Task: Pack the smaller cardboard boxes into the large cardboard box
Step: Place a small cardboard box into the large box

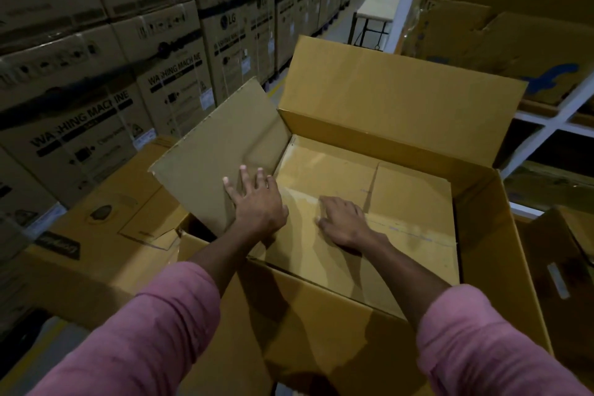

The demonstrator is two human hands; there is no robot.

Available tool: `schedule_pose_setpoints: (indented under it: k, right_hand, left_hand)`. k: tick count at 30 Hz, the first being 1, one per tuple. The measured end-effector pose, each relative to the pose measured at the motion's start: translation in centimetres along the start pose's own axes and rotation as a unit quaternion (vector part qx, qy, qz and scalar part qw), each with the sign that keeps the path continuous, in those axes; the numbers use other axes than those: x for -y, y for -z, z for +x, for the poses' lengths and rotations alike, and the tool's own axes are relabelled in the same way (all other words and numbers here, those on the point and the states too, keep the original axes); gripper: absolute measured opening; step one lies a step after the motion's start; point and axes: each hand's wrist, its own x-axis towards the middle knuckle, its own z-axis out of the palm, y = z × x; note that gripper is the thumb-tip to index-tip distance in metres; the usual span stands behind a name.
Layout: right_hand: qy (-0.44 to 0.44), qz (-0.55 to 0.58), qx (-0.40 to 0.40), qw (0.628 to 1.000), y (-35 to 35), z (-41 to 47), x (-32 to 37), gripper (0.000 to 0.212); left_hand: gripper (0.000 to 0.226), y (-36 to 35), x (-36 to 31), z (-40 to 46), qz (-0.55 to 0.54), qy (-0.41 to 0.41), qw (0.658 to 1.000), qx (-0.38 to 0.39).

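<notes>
Left hand (257,202) flat with fingers spread, pressing the left flap (218,157) of the big box (488,235), palm at the flap's lower right corner where it meets the box wall. Right hand (345,223) inside the big box, just right of the left hand, palm down on the top of a small box (321,244), fingers loosely bent and pointing left, touching but pinching nothing. A second small box (414,199) lying flush beside it, right of and beyond the right hand; both sitting low inside, filling the floor. Far flap (401,87) standing upright beyond both hands; right flap (501,267) folded outward. Pink sleeves (154,331) on both forearms. Left of the left hand, another brown carton (106,225) lying low, and stacked washing-machine cartons (96,90) forming a wall behind. White shelving (546,125) to the right, a pale table (376,6) far ahead.
</notes>
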Motion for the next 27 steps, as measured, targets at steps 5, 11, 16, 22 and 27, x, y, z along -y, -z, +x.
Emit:
schedule_pose_setpoints:
  k: [5, 11, 16, 22, 27]
  right_hand:
    - [-0.026, -0.019, -0.008, 0.999, -0.5, -0.2, -1.2, 0.061]
    - [-0.043, -0.014, -0.012, 0.999, 0.4, -0.2, -2.0, 0.06]
    - [-0.056, -0.002, -0.02, 0.998, 1.4, 0.0, -2.4, 0.06]
    - [-0.055, 0.006, -0.025, 0.998, 2.4, 0.0, -2.9, 0.06]
    - [-0.053, 0.011, 0.017, 0.998, 1.8, -0.5, -3.4, 0.059]
  left_hand:
    - [0.086, 0.0, -0.7, 0.3, -0.01, -0.001, 1.0, -0.006]
    - [0.087, -0.5, -1.0, 0.6, -0.02, -0.017, 1.0, 0.015]
    - [0.087, -1.2, -2.0, 0.4, -0.042, -0.028, 0.998, 0.035]
    - [0.091, -1.4, -3.5, 0.0, -0.121, -0.004, 0.99, 0.079]
    - [0.097, -3.2, -3.1, -0.5, -0.217, 0.039, 0.964, 0.148]
